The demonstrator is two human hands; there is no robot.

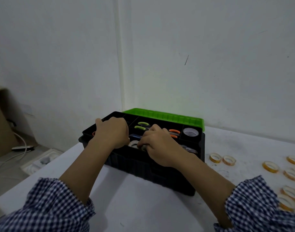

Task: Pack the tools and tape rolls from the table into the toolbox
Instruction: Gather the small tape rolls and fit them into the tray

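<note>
The black toolbox (pixel 143 166) stands open on the white table (pixel 143 206), its green lid (pixel 168 117) tipped back. My left hand (pixel 111 133) lies curled over the left part of the inner tray, thumb at the tray's rim; its fingers are hidden. My right hand (pixel 158 146) reaches into the front compartment and pinches a grey tape roll (pixel 144 147), right beside a white tape roll (pixel 133 144). In the tray lie green-handled scissors (pixel 141 125), orange-handled scissors (pixel 174 132) and a clear tape roll (pixel 191 132).
Several yellow tape rolls (pixel 270 166) lie loose on the table to the right of the box. White walls stand close behind. Off the table's left edge sit a cardboard box (pixel 1 124) and white cables (pixel 21 148) on the floor.
</note>
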